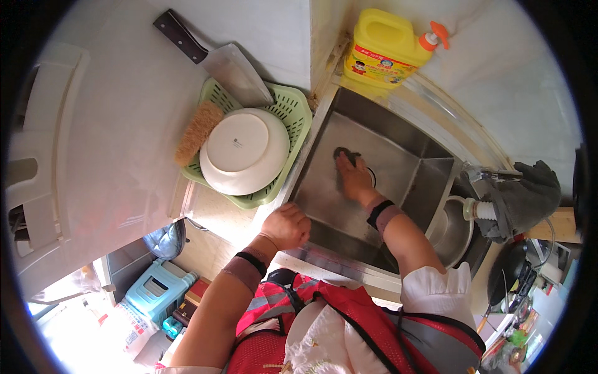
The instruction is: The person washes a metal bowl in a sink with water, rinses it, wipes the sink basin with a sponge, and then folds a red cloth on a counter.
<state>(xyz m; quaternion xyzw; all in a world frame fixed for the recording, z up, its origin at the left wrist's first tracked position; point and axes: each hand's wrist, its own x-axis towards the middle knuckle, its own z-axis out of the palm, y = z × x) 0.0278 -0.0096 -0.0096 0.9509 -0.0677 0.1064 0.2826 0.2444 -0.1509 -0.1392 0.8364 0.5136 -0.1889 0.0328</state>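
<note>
My right hand (355,180) reaches into a stainless steel sink (322,196) and presses a dark scouring pad or cloth (346,155) flat against its bottom, next to the drain (372,177). The palm hides part of the pad and the drain. My left hand (287,226) is curled into a loose fist at the near left corner of the sink, by its rim. Nothing shows between its fingers, though their inner side is hidden. Dark bands circle both wrists.
Left of the sink, a green plastic basket (299,112) holds an upturned white bowl (243,149), a cleaver (238,75) and a brown bristle brush (200,133). A yellow detergent jug (385,51) stands behind the sink. At right are a metal basin (453,229) and a dark grey cloth (518,201).
</note>
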